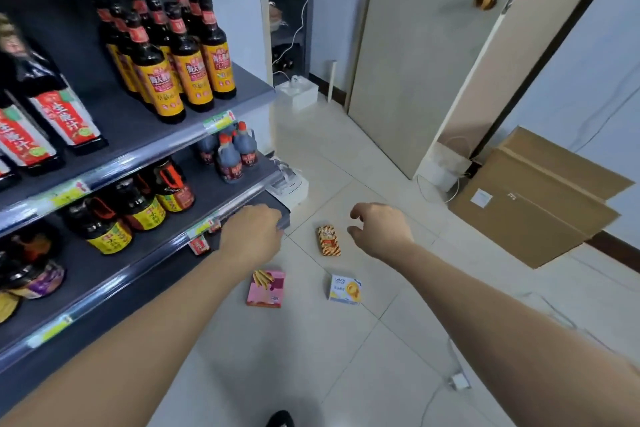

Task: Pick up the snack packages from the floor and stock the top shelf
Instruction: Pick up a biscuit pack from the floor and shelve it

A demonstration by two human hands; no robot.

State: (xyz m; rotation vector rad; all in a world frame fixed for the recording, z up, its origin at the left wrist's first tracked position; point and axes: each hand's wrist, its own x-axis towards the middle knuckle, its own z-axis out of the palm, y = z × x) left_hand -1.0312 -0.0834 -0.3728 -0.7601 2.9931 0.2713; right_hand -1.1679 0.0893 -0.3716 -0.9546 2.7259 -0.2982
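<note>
Our right hand (379, 230) hangs over the floor (346, 357), fingers (358, 210) loose, nothing in them; the orange pack (329, 240) lies just left of them. The pink box (266, 289) and yellow box (345, 289) sit nearer us, and our left hand (252, 232) grips the shelf (273, 201) edge.
</note>
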